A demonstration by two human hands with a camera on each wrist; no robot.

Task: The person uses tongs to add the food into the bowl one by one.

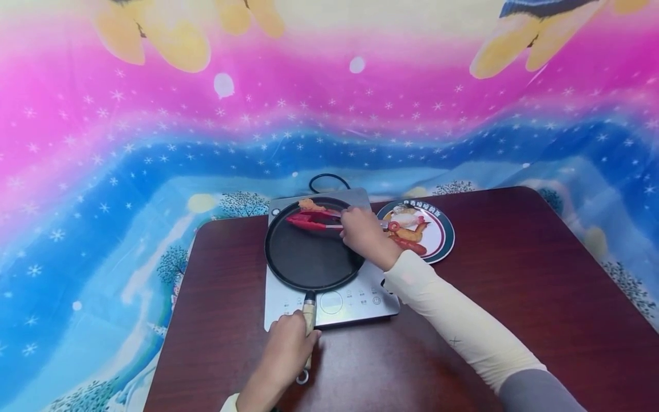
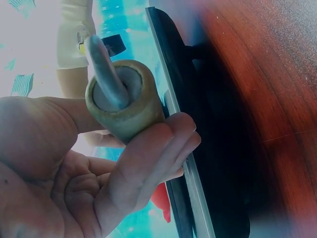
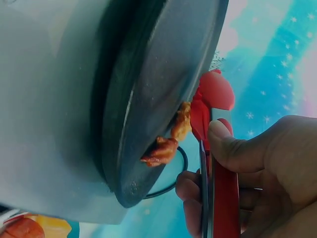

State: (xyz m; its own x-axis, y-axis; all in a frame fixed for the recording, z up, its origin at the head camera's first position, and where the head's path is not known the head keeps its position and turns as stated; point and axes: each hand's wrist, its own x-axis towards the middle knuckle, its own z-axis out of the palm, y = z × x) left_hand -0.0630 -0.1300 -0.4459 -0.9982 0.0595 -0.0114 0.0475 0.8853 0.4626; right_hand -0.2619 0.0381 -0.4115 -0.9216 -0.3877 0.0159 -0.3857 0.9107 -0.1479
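Observation:
My left hand point(image 1: 288, 346) grips the pale handle point(image 1: 309, 313) of a round black frying pan point(image 1: 314, 254). In the left wrist view, fingers curl under the handle point(image 2: 131, 121), whose end carries a metal hanging ring point(image 2: 105, 74). My right hand point(image 1: 362, 233) holds red-tipped kitchen tongs point(image 1: 309, 220) over the far part of the pan. Near the pan's far rim lies browned food point(image 1: 310, 204), which looks like fried chicken. The right wrist view shows it as two browned lumps point(image 3: 162, 151) beside the tongs' red heads point(image 3: 216, 91).
Beneath the pan is a silver induction cooker point(image 1: 355, 312) with a black cable point(image 1: 329, 175) behind it. A rimmed plate point(image 1: 448, 237) stands close on its right, bearing sausages point(image 1: 409, 246) and other food pieces. All stand on a dark red-brown table point(image 1: 515, 274) before a patterned cloth.

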